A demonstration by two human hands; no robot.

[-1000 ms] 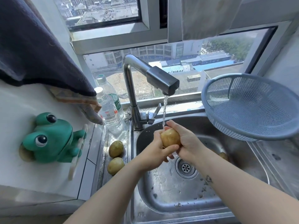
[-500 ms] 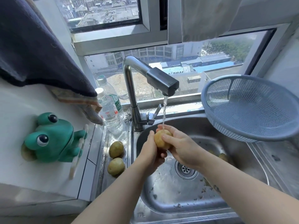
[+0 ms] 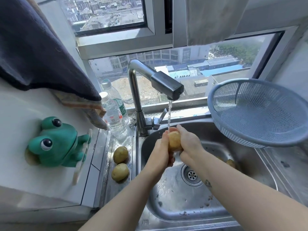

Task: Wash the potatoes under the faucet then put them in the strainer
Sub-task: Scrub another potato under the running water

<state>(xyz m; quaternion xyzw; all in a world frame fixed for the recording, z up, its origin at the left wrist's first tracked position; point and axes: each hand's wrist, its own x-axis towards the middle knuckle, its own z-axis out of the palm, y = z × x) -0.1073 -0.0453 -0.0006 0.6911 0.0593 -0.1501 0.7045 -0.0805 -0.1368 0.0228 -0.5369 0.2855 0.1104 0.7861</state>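
Obs.: over the last second the held potato (image 3: pixel 174 141) has been turned between my two grips. It lay crosswise with the left thumb across its front. It now stands nearly upright, and the stream (image 3: pixel 169 114) from the faucet (image 3: pixel 166 85) lands on its top end.

Reading: a fresh face of skin is coming under the water, so the washing of this one is mid-step, not finished.

Left grip (image 3: pixel 160 152): fingers curled round the potato's left side, palm pressed to it. Right grip (image 3: pixel 190 144): curled over its right side and back, fingertips reaching to the top by the stream. Both are clamped on the potato, and neither has any fingers spread.

Position: the potato is over the sink (image 3: pixel 183 205), directly below the spout. The blue strainer (image 3: pixel 260 114) sits well apart on the right, and nothing shows inside it.

Pending: two potatoes (image 3: pixel 120 154) lie on the sink ledge at left. What looks like another potato (image 3: pixel 231 163) lies in the basin beside my right forearm.
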